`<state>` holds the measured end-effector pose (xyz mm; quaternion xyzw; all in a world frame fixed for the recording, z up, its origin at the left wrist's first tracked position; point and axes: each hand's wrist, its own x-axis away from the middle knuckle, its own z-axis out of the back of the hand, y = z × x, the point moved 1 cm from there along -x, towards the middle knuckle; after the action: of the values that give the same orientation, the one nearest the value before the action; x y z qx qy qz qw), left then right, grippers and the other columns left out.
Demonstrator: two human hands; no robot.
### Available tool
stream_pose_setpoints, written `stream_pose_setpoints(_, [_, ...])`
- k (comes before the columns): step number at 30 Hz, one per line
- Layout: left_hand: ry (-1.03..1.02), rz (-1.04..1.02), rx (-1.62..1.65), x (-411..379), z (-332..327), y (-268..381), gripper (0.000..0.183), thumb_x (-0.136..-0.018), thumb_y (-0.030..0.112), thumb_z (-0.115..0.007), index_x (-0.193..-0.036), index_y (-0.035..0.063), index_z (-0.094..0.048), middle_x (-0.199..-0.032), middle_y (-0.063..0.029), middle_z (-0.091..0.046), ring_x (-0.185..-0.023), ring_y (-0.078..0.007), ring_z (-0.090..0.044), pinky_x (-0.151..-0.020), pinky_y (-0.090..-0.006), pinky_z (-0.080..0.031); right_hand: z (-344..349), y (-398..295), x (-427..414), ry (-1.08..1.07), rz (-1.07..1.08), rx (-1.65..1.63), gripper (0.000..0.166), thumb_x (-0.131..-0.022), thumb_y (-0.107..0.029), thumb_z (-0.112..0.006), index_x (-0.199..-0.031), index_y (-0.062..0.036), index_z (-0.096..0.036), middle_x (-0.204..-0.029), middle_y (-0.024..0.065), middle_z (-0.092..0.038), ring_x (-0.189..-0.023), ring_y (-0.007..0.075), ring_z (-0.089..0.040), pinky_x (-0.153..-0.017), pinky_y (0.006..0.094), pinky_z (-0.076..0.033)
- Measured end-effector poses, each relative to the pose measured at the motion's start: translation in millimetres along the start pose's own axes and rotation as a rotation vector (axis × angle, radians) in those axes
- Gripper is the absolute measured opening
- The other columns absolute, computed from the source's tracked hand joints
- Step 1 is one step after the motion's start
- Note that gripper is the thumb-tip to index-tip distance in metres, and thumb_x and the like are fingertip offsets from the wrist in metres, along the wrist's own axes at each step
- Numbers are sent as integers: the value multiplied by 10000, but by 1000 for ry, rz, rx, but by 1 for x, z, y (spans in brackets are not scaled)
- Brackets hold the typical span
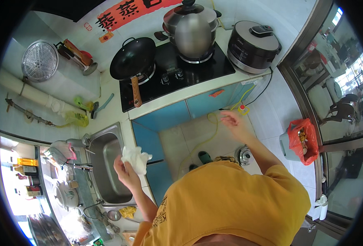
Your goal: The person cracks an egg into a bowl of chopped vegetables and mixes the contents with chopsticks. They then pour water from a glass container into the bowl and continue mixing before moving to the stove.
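My left hand (126, 176) holds a crumpled white tissue or thin cloth (137, 160) at the front edge of the stainless steel sink (109, 163). The white piece sticks out beyond my fingers and covers part of the counter edge. My right hand (233, 124) is raised in front of the blue cabinets (175, 118), slightly blurred, fingers apart, with nothing visible in it. Below it, on the tiled floor, lies a yellow cord or hose (216, 124). A metal object (244, 155) stands on the floor beside my body, partly hidden by it.
A black wok (133, 60) sits on the gas hob (169, 89), its wooden handle overhanging the front. Behind a blurred grey oval, a steel pot (169, 23) stands on the other burner. An electric pressure cooker (253, 46) is at right. A red bag (304, 141) lines a bin.
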<state>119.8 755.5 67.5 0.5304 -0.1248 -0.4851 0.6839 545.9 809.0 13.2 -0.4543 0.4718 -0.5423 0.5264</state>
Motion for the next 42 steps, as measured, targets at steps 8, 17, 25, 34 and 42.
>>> stream_pose_setpoints(8, [-160, -250, 26, -75, -59, 35, 109, -864, -21, -491, -955, -11, -551, -877, -60, -557, -752, -129, -488, -673, -259, -414, 41, -19, -1, 429, 114, 85, 248, -912, -103, -576, -1140, -4, -577, -994, 75, -634, -870, 130, -619, -788, 247, -491])
stream_pose_setpoints(17, [-220, -95, 51, -103, -137, 46, 150, -865, 34, -581, -1000, -26, -612, -824, -29, -558, -681, -99, -444, -605, -240, -388, 144, -72, -122, 442, 74, 144, 231, -900, -137, -599, -1100, -20, -597, -940, 53, -616, -802, 93, -559, -715, 219, -446])
stream_pose_setpoints(25, [-96, 143, 267, -115, -243, 82, 167, -869, 42, -603, -1024, -16, -626, -766, 31, -540, -665, -35, -439, -591, -188, -360, 189, -96, -228, 280, 131, -142, 143, -920, -118, -567, -989, -13, -637, -765, 15, -609, -655, 61, -540, -597, 187, -418])
stream_pose_setpoints(34, [-58, 161, 117, -104, -297, 98, 161, -839, 51, -642, -983, -19, -634, -816, 16, -590, -717, -39, -473, -641, -191, -406, 121, 15, -248, -411, -93, 111, 270, -865, -183, -644, -1073, -16, -600, -866, 44, -629, -744, 104, -585, -684, 238, -482])
stream_pose_setpoints(42, [-129, 17, -21, -72, -271, 84, 140, -796, 29, -649, -935, 12, -640, -863, -68, -628, -719, -145, -548, -659, -254, -443, -18, 86, -290, -352, -23, 164, 489, -784, -260, -723, -1157, 0, -543, -1072, 142, -595, -914, 197, -592, -801, 310, -487])
